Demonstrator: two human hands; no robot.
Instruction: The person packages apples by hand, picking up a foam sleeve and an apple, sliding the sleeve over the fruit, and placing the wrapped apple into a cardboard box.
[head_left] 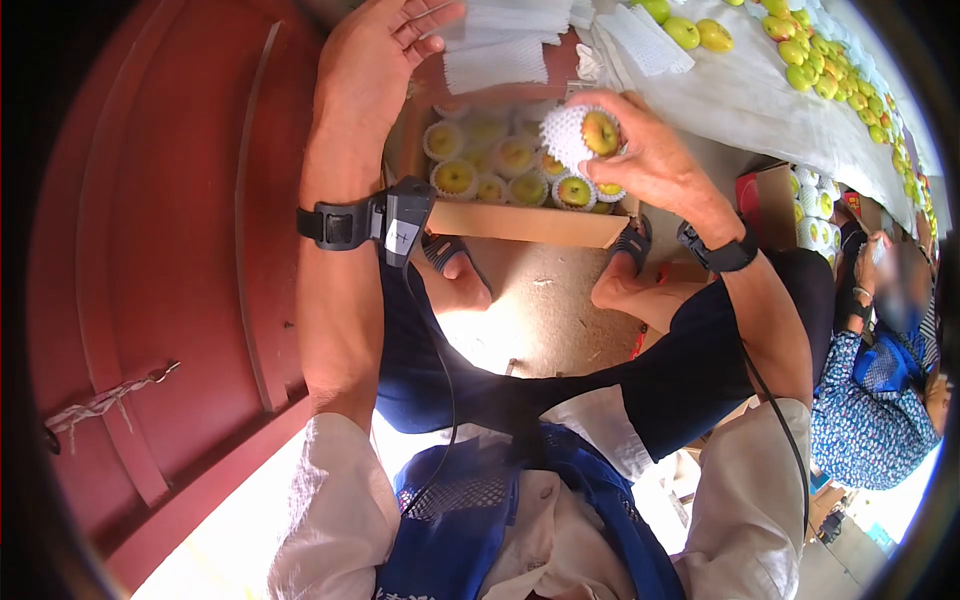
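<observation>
My right hand (650, 150) grips a yellow-red apple (600, 133) wrapped in a white foam net (566, 137), held above the right side of a cardboard box (530, 222). Inside the box, several apples in white foam nets sit side by side, one of them a yellow-green apple (454, 178) near the front left. My left hand (400, 35) is raised beyond the box's left side, its fingers apart and holding nothing. Close to it lies a stack of flat white foam nets (495, 62).
Loose apples (800, 50) are spread over a white cloth (745, 105) at upper right. Another box (770, 205) of wrapped apples stands to the right, near a co-worker (870, 410). A red door (170, 220) fills the left side. My feet flank the box.
</observation>
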